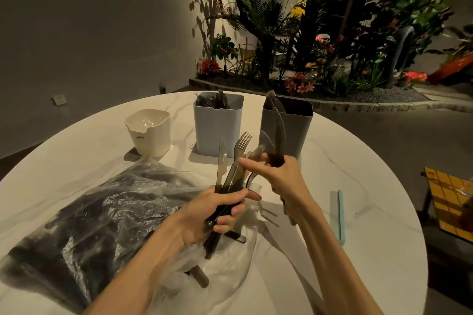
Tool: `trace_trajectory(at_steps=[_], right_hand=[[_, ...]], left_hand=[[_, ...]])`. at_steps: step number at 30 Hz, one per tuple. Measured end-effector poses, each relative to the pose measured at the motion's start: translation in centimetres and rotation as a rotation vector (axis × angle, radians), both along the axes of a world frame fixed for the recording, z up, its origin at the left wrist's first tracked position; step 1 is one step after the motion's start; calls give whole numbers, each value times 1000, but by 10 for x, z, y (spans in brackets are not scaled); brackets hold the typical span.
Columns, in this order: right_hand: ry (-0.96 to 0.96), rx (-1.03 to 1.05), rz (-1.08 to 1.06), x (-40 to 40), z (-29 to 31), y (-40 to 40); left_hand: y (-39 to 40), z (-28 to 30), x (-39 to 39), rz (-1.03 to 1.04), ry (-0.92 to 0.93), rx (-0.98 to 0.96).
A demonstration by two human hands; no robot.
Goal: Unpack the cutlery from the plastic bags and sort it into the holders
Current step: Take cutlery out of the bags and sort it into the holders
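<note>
Head view. Your left hand grips a bundle of dark translucent plastic cutlery by the handles, fingers curled round them; a fork and a knife fan upward from the fist. Your right hand, just right of the bundle, pinches several dark plastic knives upright, index finger stretched toward the fork.

Near left on the round white marble table lies a large crumpled clear plastic bag, full of dark cutlery. A second clear bag sits under your left wrist, a few loose pieces in it. A pale blue strip lies to the right, well apart.

Far side, three holders in a row: cream square holder on the left, contents not visible; light blue square holder in the middle, forks standing in it; tall grey holder on the right, knives standing in it, directly behind your right hand.
</note>
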State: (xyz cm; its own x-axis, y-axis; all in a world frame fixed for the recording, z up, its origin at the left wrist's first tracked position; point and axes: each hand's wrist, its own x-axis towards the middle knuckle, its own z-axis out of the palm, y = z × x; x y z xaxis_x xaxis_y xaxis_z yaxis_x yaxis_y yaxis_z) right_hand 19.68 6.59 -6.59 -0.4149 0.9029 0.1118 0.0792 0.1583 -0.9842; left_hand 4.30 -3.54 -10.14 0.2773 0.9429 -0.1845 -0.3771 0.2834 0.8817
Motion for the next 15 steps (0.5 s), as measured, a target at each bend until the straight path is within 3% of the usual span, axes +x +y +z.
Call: trace_trajectory(at_steps=[4,12,15], right_hand=[[-41,-91,-28,2,0,6],[97,-154,-59,6,0,8],[17,-129,-51,7,1,7]], left_hand=[[1,2,2,-18,39,12],[0,1,1,-2,98,25],[0,2,2,-22,117,28]])
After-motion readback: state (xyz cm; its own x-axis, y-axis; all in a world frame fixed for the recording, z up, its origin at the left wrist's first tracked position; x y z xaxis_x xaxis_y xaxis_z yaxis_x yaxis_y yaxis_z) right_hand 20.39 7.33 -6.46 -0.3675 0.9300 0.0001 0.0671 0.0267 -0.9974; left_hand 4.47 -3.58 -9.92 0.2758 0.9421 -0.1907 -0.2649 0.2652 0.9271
